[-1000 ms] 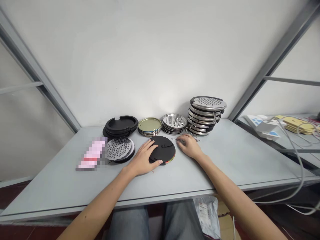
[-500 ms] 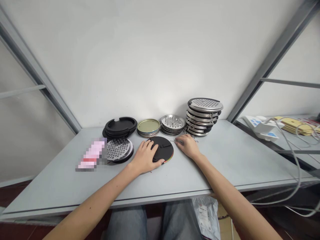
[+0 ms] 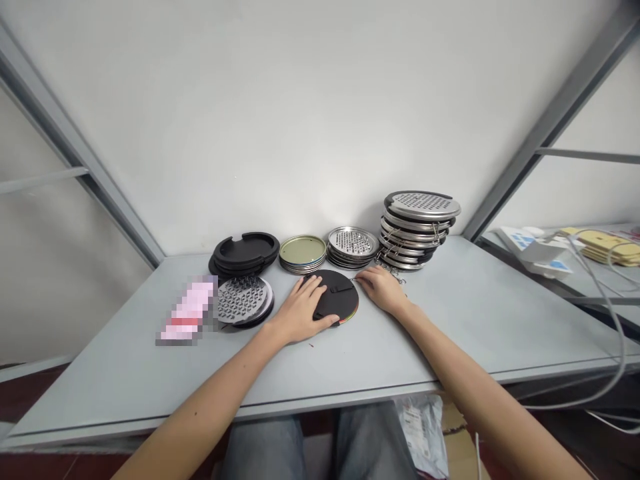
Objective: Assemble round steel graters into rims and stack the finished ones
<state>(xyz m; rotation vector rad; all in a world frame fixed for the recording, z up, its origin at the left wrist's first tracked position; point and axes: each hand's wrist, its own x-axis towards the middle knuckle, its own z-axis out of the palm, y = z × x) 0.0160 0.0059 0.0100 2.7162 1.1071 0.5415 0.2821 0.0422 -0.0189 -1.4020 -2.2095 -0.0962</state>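
A round black disc [image 3: 340, 297] with coloured layers showing at its edge lies on the grey table [image 3: 450, 333]. My left hand [image 3: 300, 310] rests flat on its left side, fingers spread. My right hand [image 3: 383, 288] sits just right of the disc, fingers curled around a thin metal wire clip I can barely make out. More small wire clips [image 3: 395, 270] lie beyond it, at the foot of a tall stack of grater discs [image 3: 417, 230].
Along the wall stand a stack of black lids [image 3: 245, 252], a stack of gold-lined tins [image 3: 303, 253] and a low stack of steel graters [image 3: 353, 245]. A perforated disc pile [image 3: 245, 300] and a pink blurred item [image 3: 187, 310] lie left. Cables and boxes [image 3: 565, 253] sit on the right bench.
My left hand has slid a little further onto the black disc. My right hand stays at the disc's right edge. The view has shifted slightly.
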